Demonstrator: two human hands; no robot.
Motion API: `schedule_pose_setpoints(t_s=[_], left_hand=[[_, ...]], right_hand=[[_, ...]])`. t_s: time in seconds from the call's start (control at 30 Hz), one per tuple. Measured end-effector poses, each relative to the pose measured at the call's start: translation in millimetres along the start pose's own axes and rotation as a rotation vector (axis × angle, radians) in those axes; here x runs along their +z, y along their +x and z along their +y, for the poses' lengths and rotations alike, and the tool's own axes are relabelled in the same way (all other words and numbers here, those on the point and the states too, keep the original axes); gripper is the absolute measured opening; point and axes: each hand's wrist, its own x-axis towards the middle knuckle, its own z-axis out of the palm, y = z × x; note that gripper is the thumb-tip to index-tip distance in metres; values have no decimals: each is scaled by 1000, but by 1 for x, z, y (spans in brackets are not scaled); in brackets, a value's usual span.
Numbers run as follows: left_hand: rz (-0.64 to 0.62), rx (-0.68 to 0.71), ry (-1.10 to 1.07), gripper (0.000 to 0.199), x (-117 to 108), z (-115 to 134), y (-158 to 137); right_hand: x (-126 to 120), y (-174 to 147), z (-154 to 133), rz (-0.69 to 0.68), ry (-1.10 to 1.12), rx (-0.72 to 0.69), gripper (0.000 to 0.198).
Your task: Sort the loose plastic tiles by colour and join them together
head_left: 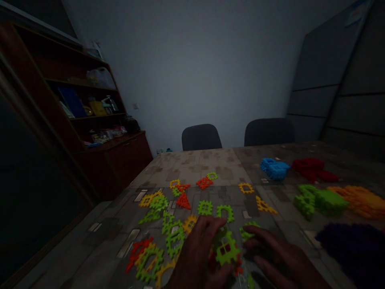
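My left hand (197,253) is closed around a lime-green plastic building piece with a four-pane window (230,253), its fingers at the top edge and its thumb at the bottom. Red pieces show partly behind and below it. To the right, my right hand (278,255) has its fingers spread, the index fingertip at another lime-green piece (251,228) on the table; whether it touches is unclear. Just beyond my hands lie a green window square (205,207) and a green arch-like frame (230,209).
Loose green, yellow and red pieces, such as a red triangle (183,202), spread across the patterned tablecloth (221,162) to the left. At right stand colour-sorted heaps: blue (275,168), red (313,167), green (326,200), orange (361,200) and dark purple (355,249). Two chairs (201,136) stand behind.
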Motion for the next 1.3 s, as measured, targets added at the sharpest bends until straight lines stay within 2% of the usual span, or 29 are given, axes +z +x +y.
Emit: schedule_pose_setpoints(t_s=[0.13, 0.27, 0.37, 0.47, 0.57, 0.73, 0.93, 1.07, 1.23, 1.3], left_hand=[[6, 40, 28, 81, 25, 7, 8], [15, 122, 47, 77, 40, 6, 11], [65, 158, 99, 69, 35, -4, 7], [117, 98, 176, 58, 23, -17, 3], [130, 50, 197, 52, 16, -28, 3], [113, 87, 223, 50, 21, -38, 3], [79, 136, 199, 54, 26, -43, -1], [87, 125, 186, 52, 28, -43, -1], [84, 115, 193, 53, 28, -41, 0], [76, 126, 184, 53, 28, -42, 0]], right_hand=[[7, 7, 3, -10, 90, 74, 47], [-1, 14, -1, 38, 146, 131, 36], [-21, 18, -2, 193, 143, 223, 38], [-43, 23, 3, 380, 119, 288, 43], [-57, 29, 11, 430, 82, 295, 41], [-55, 32, 19, 345, 30, 259, 41], [-26, 35, 21, 188, 106, 225, 45], [-9, 42, 24, 105, 55, 143, 43], [-11, 44, 38, 93, -122, 95, 45], [-16, 40, 43, 36, -171, 108, 48]])
